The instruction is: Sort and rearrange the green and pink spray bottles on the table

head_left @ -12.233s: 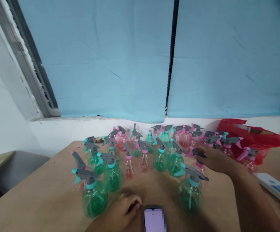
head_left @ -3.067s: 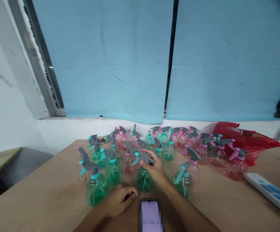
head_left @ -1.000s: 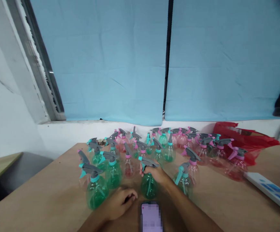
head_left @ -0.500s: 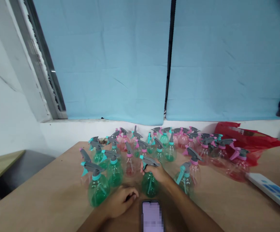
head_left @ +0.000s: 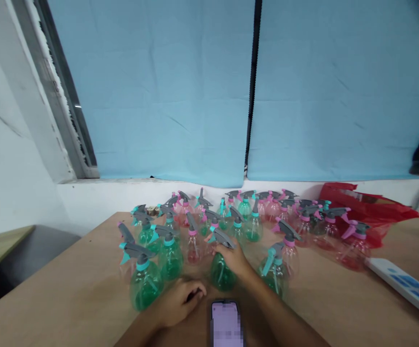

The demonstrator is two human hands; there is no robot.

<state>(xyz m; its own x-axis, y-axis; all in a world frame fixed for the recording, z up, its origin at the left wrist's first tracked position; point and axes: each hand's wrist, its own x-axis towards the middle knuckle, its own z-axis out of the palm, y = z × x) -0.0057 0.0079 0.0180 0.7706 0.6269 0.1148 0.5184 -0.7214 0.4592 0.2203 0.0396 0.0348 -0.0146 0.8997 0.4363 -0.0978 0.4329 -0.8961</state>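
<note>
My right hand (head_left: 233,258) is wrapped round the neck of a green spray bottle (head_left: 223,274) with a grey head and a turquoise nozzle. This bottle leans slightly, its nozzle pointing up and left. Part of its neck is hidden behind my fingers. On the table, my left hand (head_left: 182,301) rests in a loose curl, with nothing visible in it. Just left of that hand stands another green spray bottle (head_left: 147,284). A phone (head_left: 227,325) with a lit, blurred screen lies between my forearms.
Several pink and green spray bottles (head_left: 254,229) crowd the table (head_left: 68,284) toward the wall. Two more bottles (head_left: 275,274) stand beside my right forearm. A red plastic bag (head_left: 368,207) and a white box with blue patches (head_left: 404,284) are at right. Blue blinds (head_left: 173,96) hang behind.
The spray bottle in my right hand has tipped a little and its nozzle has risen. My right fingers have shifted from beside the trigger to round the neck. My left hand stays put.
</note>
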